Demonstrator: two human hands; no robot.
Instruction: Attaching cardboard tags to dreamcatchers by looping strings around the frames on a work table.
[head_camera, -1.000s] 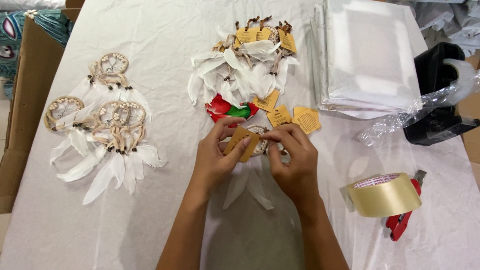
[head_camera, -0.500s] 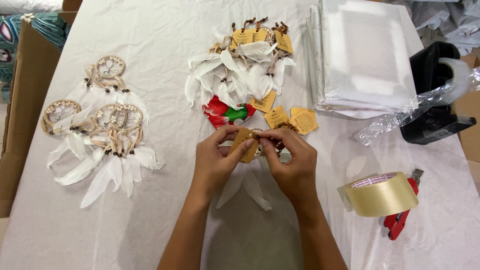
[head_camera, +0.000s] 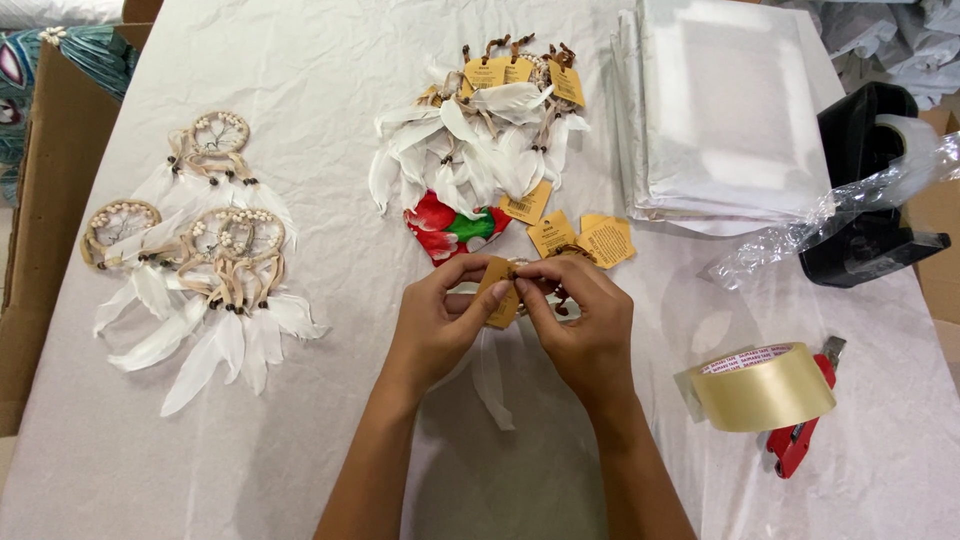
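Left hand (head_camera: 435, 325) and right hand (head_camera: 585, 320) pinch a tan paper tag (head_camera: 498, 292) above a white feather (head_camera: 492, 375).

Two bare forearms rise from the bottom centre of the frame to two hands, the left hand (head_camera: 435, 325) and the right hand (head_camera: 585, 325), near the middle. No sleeves reach the visible part of either arm. The wrists and fingers show no watch, bracelet, ring or glove. The fingernails are short and unpainted.
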